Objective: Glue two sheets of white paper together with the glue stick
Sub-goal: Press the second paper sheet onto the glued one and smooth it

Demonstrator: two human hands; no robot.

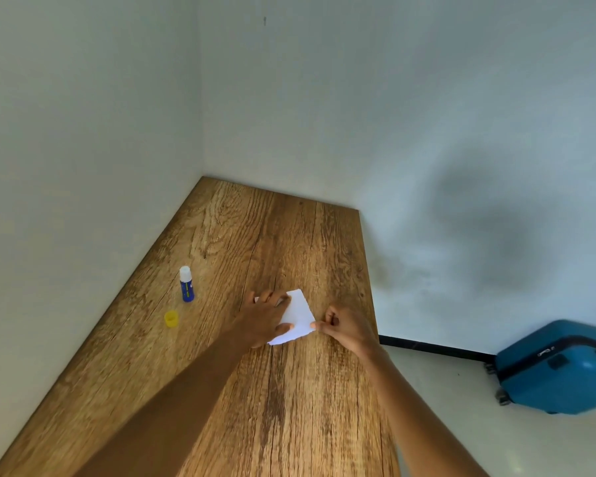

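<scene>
The white paper [298,316] lay flat on the wooden table [289,407], a little past the middle of the board and toward its right edge. Whether it was one sheet or two stacked could not be told; only a thin white sliver showed at its far left corner beside the knuckles. The left hand [265,318] rested palm-down on the paper's left half, fingers spread and flat, thumb laid across the near part of the sheet, pressing rather than gripping. The right hand [344,327] sat at the paper's 4 o'clock corner, fingers curled in, with thumb and forefinger tips pinched at that corner's edge. Both bare forearms reached in from the near edge of the table.

At about 9 o'clock from the paper, well apart from it, the glue stick [186,284] stood upright with its blue body and uncapped white top. Its yellow cap [171,319] sat on the table just beside it, toward the near side, open end up; nothing could be seen inside it. Nothing lay between the glue stick and the paper.

The table fitted into a corner of pale walls [83,132] at 12 o'clock. Off the table at 3 o'clock, a blue suitcase [558,368] with small wheels lay on the light floor [444,390] near a dark skirting strip.
</scene>
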